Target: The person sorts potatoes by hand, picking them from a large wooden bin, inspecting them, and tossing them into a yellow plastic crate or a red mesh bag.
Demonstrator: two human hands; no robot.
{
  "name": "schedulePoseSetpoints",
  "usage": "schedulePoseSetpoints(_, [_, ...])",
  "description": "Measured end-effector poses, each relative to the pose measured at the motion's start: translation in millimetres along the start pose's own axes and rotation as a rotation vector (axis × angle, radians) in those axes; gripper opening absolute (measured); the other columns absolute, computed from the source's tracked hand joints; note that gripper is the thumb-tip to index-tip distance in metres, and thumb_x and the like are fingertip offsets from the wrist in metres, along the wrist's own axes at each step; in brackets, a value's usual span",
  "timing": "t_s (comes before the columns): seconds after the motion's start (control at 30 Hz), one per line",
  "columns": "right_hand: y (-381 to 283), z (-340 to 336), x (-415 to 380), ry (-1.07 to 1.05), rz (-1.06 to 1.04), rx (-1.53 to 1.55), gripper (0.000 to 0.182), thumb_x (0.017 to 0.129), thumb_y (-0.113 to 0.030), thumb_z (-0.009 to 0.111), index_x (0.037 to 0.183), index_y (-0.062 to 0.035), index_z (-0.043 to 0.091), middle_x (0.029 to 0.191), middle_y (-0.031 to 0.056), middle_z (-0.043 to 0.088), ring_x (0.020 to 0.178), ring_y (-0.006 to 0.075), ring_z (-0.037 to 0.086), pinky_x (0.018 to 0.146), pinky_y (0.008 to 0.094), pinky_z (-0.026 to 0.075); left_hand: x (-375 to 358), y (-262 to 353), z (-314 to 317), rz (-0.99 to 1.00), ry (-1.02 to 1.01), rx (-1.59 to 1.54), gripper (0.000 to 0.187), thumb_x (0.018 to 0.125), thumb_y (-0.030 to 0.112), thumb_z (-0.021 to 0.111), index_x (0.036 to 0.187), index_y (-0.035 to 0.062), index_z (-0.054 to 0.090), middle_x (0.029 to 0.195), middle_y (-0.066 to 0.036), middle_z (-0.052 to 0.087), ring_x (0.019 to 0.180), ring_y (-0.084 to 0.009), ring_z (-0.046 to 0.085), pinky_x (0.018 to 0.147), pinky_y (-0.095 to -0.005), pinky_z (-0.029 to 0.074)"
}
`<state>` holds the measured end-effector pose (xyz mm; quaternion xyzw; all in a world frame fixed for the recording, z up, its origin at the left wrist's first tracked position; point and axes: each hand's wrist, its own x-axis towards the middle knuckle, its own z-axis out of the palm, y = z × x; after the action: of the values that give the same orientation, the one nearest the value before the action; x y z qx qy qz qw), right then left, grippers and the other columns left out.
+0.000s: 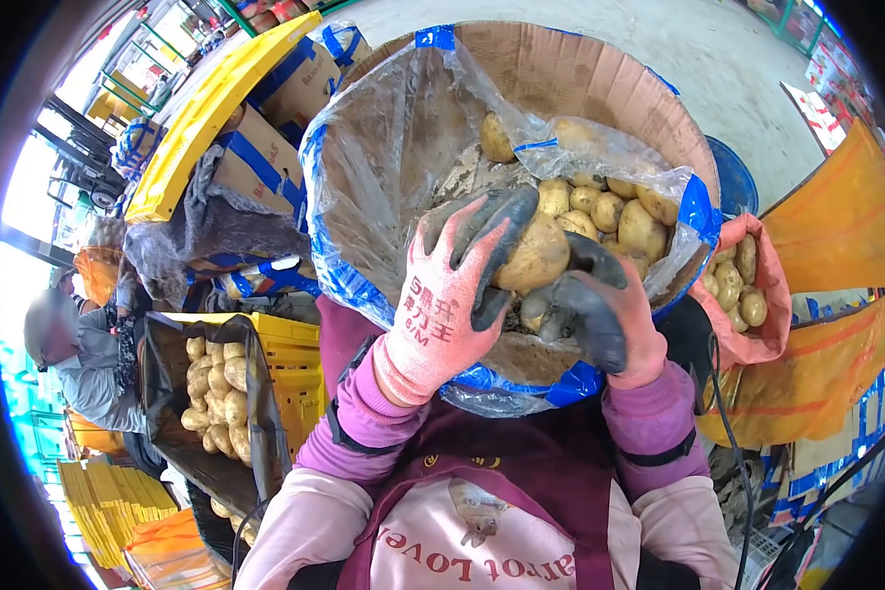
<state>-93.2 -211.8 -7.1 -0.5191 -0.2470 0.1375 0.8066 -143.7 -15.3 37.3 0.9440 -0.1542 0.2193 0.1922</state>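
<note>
Cupping the big potato [536, 254] at mid-frame in the left hand [452, 280]; curling the right hand [610, 310] close beside it, cannot tell whether gripping. Could slip from a loose hold and bruise potatoes [608, 211] just upper right, or snag film [364, 167] upper left of centre.

Head-worn view, looking down, seemingly close

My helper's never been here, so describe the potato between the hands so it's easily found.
Find the big round cardboard bin lined with clear plastic. Over it are the gloved left hand and right hand. The potato between them looks larger than the heaped potatoes just beyond it.
</note>
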Motion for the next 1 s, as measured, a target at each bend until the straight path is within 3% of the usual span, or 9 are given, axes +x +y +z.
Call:
schedulePoseSetpoints(0.1, [-14.5, 1.5, 7.6, 0.075, 0.414, 0.059, 0.045, 0.091, -0.006, 0.058, 0.134, 0.0056, 0.049, 0.124, 0.0127, 0.061, 0.104, 0.0200, 0.064, 0.089, 0.0321, 0.054, 6.4, -4.3, 0.2, -0.058, 0.062, -0.367, 0.086, 0.063, 0.008, 0.081, 0.138, -0.0010, 0.041, 0.136, -0.022, 0.047, 0.125, -0.0421, 0.046, 0.108, -0.0464, 0.036])
schedulePoseSetpoints(0.17, [-11.3, 3.2, 6.7, 0.000, 0.329, 0.334, 0.043, 0.092, -0.010, 0.062, 0.131, 0.0037, 0.051, 0.110, 0.0123, 0.066, 0.088, 0.0174, 0.068, 0.068, 0.0297, 0.058, 3.8, -9.1, 5.7, -0.117, 0.040, -0.521, 0.086, 0.064, 0.009, 0.082, 0.138, -0.0013, 0.041, 0.135, -0.022, 0.049, 0.125, -0.0422, 0.046, 0.107, -0.0460, 0.037])
schedulePoseSetpoints(0.27, [-7.2, 11.9, 9.9, 0.061, 0.339, 0.424, 0.043, 0.092, -0.010, 0.061, 0.132, 0.0038, 0.051, 0.113, 0.0116, 0.065, 0.094, 0.0171, 0.067, 0.075, 0.0299, 0.058, -0.8, -8.5, 2.8, -0.206, -0.031, -0.657, 0.088, 0.066, 0.013, 0.084, 0.140, -0.0010, 0.039, 0.134, -0.022, 0.051, 0.127, -0.0408, 0.048, 0.105, -0.0452, 0.040])
schedulePoseSetpoints(0.4, [-5.9, 9.5, 7.1, 0.080, 0.270, 0.390, 0.041, 0.093, -0.009, 0.060, 0.131, 0.0033, 0.052, 0.114, 0.0128, 0.065, 0.102, 0.0179, 0.065, 0.080, 0.0300, 0.058, -3.2, -9.5, 3.2, -0.180, -0.105, -0.313, 0.086, 0.072, 0.015, 0.081, 0.144, 0.0007, 0.037, 0.135, -0.024, 0.050, 0.128, -0.0377, 0.049, 0.106, -0.0413, 0.040])
schedulePoseSetpoints(0.5, [1.7, 1.6, 10.4, -0.160, 0.088, 0.381, 0.042, 0.097, -0.016, 0.056, 0.133, 0.0033, 0.049, 0.123, 0.0160, 0.061, 0.108, 0.0207, 0.064, 0.084, 0.0332, 0.058, -0.8, -18.0, 11.7, -0.227, -0.016, -0.700, 0.085, 0.073, 0.021, 0.082, 0.143, 0.0000, 0.038, 0.135, -0.026, 0.050, 0.128, -0.0415, 0.047, 0.107, -0.0442, 0.039])
schedulePoseSetpoints(0.6, [7.5, 4.6, 15.1, 0.227, 0.292, 0.291, 0.046, 0.100, -0.025, 0.049, 0.136, 0.0032, 0.045, 0.123, 0.0192, 0.060, 0.103, 0.0254, 0.067, 0.082, 0.0372, 0.060, -0.7, -8.2, 8.2, -0.290, -0.065, -0.444, 0.087, 0.072, 0.023, 0.082, 0.143, -0.0004, 0.038, 0.132, -0.028, 0.051, 0.125, -0.0437, 0.049, 0.104, -0.0460, 0.041])
schedulePoseSetpoints(0.63, [2.3, 5.1, 16.1, 0.148, 0.343, 0.424, 0.048, 0.100, -0.028, 0.047, 0.137, 0.0032, 0.043, 0.123, 0.0203, 0.060, 0.099, 0.0277, 0.068, 0.081, 0.0395, 0.061, 2.6, -0.8, 5.9, -0.281, -0.016, -0.379, 0.077, 0.070, 0.005, 0.078, 0.139, -0.0016, 0.045, 0.126, -0.021, 0.057, 0.119, -0.0299, 0.058, 0.098, -0.0355, 0.045])
schedulePoseSetpoints(0.8, [-0.3, 10.9, 15.2, 0.157, 0.388, 0.648, 0.052, 0.100, -0.031, 0.047, 0.138, 0.0030, 0.041, 0.123, 0.0224, 0.061, 0.093, 0.0327, 0.070, 0.079, 0.0429, 0.062, 4.2, 8.6, 9.7, -0.261, 0.100, -0.241, 0.068, 0.070, 0.005, 0.076, 0.133, -0.0016, 0.052, 0.113, -0.020, 0.061, 0.106, -0.0393, 0.061, 0.094, -0.0374, 0.048])
schedulePoseSetpoints(1.0, [-0.2, 8.3, 12.2, 0.063, 0.388, 0.635, 0.053, 0.099, -0.031, 0.047, 0.140, 0.0026, 0.039, 0.121, 0.0211, 0.062, 0.097, 0.0314, 0.069, 0.081, 0.0418, 0.061, -5.5, -15.1, 17.1, -0.303, 0.069, -0.424, 0.056, 0.078, 0.000, 0.069, 0.132, -0.0028, 0.054, 0.118, -0.016, 0.065, 0.111, -0.0232, 0.063, 0.096, -0.0309, 0.046])
